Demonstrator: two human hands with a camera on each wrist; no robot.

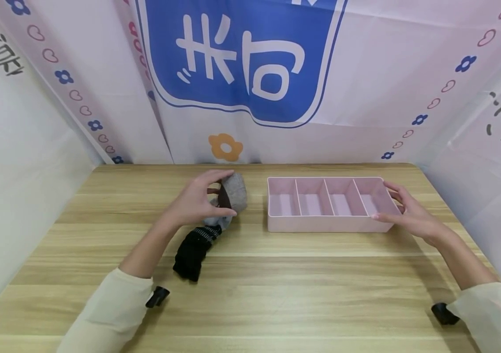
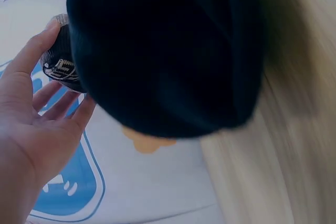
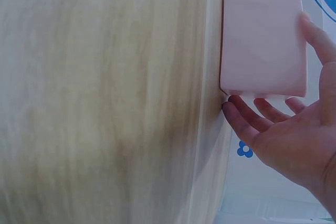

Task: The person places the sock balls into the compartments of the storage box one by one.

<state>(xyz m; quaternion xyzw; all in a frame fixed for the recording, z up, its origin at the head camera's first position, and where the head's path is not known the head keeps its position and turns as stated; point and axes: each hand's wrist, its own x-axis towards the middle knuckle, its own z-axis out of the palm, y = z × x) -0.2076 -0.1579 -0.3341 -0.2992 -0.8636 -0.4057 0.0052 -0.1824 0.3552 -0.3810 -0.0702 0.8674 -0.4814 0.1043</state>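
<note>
The person's left hand [image 1: 195, 198] is clamped lightly on a bundled grey sock [image 1: 235, 193] near the far edge of the table [image 1: 277, 294], left of that edge's middle. The thumb lies along the near side, and the other fingers reach round the far side. Whether the sock is lifted off the wood or rests on it, the pictures do not tell. A paler grey cloth [image 1: 218, 221] lies just beside it, and beyond that a black sock [image 1: 190, 252] trails toward the table's near left corner.

The right hand [image 1: 413, 218] is clamped round the right end of a pink box [image 1: 321, 224], thumb on the near corner of the rim and fingers against the end wall. The box lies along the far edge, closer to the table's far right corner than the grey sock is. Its four compartments hold nothing.

The step in hand looks like gripping the grey sock while steadying the box. Done well, it calls for just enough squeeze from the left hand to keep the bundle rolled, since soft cloth could open if pinched by one layer. The paler cloth is close enough to snag, so the fingertips should close on the grey sock alone. The right hand does best with even pressure at the corner: a hard push could slide or turn the box, which is probably light.
</note>
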